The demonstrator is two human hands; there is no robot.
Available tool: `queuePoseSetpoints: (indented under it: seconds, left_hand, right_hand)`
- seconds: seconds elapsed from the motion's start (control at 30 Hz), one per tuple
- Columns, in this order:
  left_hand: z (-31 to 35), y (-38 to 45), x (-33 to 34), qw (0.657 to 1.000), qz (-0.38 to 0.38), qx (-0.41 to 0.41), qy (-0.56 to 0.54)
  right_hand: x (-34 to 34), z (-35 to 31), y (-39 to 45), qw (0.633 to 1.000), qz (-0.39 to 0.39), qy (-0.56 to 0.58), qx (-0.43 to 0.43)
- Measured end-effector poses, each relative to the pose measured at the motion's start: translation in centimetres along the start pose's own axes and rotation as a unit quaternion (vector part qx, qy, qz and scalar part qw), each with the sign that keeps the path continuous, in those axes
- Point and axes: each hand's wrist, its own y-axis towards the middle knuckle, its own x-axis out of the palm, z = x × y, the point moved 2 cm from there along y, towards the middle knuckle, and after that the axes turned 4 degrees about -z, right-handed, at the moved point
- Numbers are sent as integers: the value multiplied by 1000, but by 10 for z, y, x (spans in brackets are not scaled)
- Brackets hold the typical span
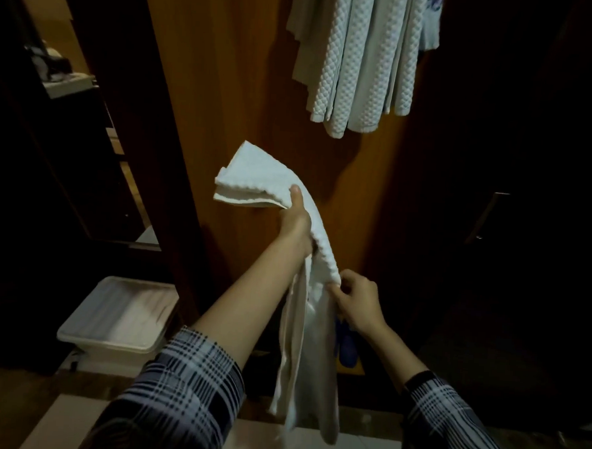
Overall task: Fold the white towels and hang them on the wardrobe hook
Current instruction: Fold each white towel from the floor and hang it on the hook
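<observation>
Gripped near its upper fold by the left hand (296,221), thumb on top, the white towel (256,179) is held up before the wooden wardrobe panel (219,83). Its folded end points left; the remainder hangs down between both arms. Lower left, a white lidded bin (118,314) stands on the floor. The right hand (359,301) pinches the towel's edge lower down. Upper right, hanging waffle towels (358,56) drape against the panel.

The held waffle-textured cotton towel (256,177) is white. The hanging dimpled towels (361,56) are pale bluish white. The flat wooden wardrobe panel (226,83) is orange-brown. The checked shirt sleeves (182,397) are dark navy and white. The rectangular plastic bin (118,314) is off-white.
</observation>
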Motion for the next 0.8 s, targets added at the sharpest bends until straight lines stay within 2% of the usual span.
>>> queuePoseSetpoints:
  seconds: [0.2,0.37,0.47,0.6,0.7,0.8]
  left_hand:
    - [17,-6,4,1000,-6,15,-23]
    - [16,-21,23,999,17,7,-32]
    - [13,-27,32,1000,12,6,-25]
    - [19,-28,38,999,9,13,-28]
    - [24,-29,40,1000,9,24,-14]
    - [30,-32,41,999,14,38,-27]
  right_hand:
    - [-3,1,2,991,136,3,6]
    - [20,-3,-1,996,68,26,43]
    - [25,-7,-8,988,121,80,58]
    - [32,-14,-20,982,160,97,6]
    - [44,-13,-20,990,124,68,-5]
    - [57,-3,-23,994,83,68,35]
